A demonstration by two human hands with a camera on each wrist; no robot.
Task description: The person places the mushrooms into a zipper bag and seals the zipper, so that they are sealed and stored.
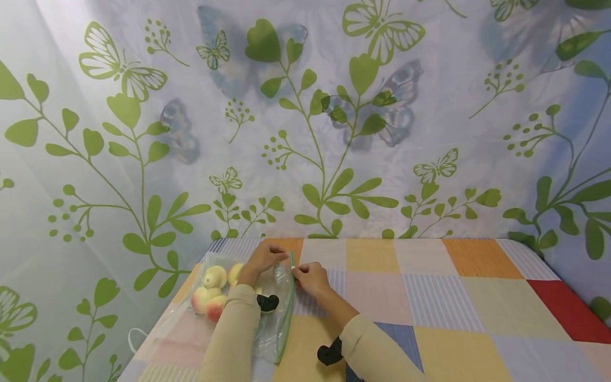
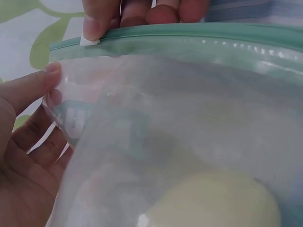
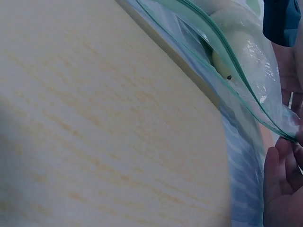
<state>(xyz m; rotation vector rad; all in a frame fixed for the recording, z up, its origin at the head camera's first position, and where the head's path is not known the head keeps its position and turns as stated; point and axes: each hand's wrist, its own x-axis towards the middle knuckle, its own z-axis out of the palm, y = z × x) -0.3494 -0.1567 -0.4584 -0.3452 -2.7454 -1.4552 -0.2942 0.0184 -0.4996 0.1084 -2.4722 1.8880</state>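
Note:
A clear zip bag (image 1: 274, 339) with a green zip strip (image 2: 213, 32) lies on the table. Several round yellow fruits (image 1: 215, 277), some blushed red, are inside it. At the bag's far corner, my left hand (image 1: 263, 260) pinches the clear edge between thumb and fingers, just below the strip. My right hand (image 1: 312, 278) pinches the small white slider (image 2: 89, 40) at the strip's far end. In the right wrist view the two green edges of the mouth stand apart along their length and meet near my right fingers (image 3: 272, 170).
A patchwork cloth (image 1: 448, 302) in coloured squares covers the table. Behind it hangs a curtain (image 1: 429, 106) printed with leaves and butterflies. A white loop of cord (image 1: 133, 339) shows at the table's left edge. Black wrist cameras (image 1: 330, 352) sit by the sleeves.

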